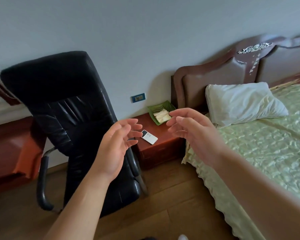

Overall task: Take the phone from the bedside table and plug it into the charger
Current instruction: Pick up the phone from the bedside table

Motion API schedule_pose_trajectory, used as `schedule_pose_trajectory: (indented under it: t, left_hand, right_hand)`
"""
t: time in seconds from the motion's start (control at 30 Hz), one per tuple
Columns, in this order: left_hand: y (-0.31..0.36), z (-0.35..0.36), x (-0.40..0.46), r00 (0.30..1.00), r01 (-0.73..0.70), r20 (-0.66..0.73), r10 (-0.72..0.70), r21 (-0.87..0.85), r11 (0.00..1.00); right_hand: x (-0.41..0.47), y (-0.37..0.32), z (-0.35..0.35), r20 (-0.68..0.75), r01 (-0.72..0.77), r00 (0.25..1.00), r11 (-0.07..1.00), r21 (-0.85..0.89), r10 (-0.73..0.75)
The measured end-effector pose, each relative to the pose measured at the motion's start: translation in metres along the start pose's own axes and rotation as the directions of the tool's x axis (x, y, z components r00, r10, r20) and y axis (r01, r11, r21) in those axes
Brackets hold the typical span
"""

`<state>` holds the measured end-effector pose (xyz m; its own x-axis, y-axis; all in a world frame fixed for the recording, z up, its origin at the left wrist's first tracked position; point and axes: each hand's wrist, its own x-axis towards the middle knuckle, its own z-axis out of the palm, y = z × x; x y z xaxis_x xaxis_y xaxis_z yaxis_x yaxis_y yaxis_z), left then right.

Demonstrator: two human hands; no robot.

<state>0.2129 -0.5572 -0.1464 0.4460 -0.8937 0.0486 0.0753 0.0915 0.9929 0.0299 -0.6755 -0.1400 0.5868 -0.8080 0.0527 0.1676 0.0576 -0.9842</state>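
A small white phone (149,137) with a dark top part lies flat on the reddish-brown bedside table (166,135), near its front left corner. My left hand (117,144) is raised in front of me, palm turned inward, fingers spread and empty, its fingertips just left of the phone in the view. My right hand (192,130) is held up opposite it, also empty with fingers apart, over the table's right side. Both hands hover well short of the table. No charger or cable is visible.
A black office chair (68,110) stands left of the table. A wall socket (138,97) sits above the table. A green dish (161,112) with pale papers rests at the table's back. The bed (270,144) with a white pillow (242,103) lies to the right.
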Motion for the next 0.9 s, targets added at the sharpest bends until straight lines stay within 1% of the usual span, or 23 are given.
schedule_pose_trajectory:
  t: [0.13, 0.33, 0.53, 0.67, 0.9]
  left_hand:
    - [-0.012, 0.002, 0.043, 0.999, 0.029, -0.038, -0.031, -0.058, 0.998]
    - [-0.046, -0.005, 0.12, 0.995, 0.077, -0.062, -0.083, -0.083, 0.994]
    - [-0.087, -0.022, 0.222, 0.977, 0.182, -0.104, -0.188, -0.07, 0.981]
    - [-0.119, -0.041, 0.287, 0.959, 0.26, -0.096, -0.267, -0.078, 0.962]
    - [-0.175, -0.069, 0.363, 0.928, 0.371, -0.043, -0.37, 0.008, 0.929]
  right_hand:
    - [0.036, 0.008, -0.011, 0.015, -0.035, 0.999, 0.999, 0.002, 0.035]
    - [0.113, 0.03, -0.023, 0.014, -0.098, 0.995, 0.995, -0.016, 0.098]
    - [0.205, 0.058, -0.024, -0.012, -0.173, 0.985, 0.982, -0.079, 0.173]
    - [0.274, 0.077, -0.018, -0.029, -0.229, 0.973, 0.965, -0.131, 0.227]
    - [0.36, 0.106, -0.012, -0.058, -0.3, 0.954, 0.944, -0.14, 0.294]
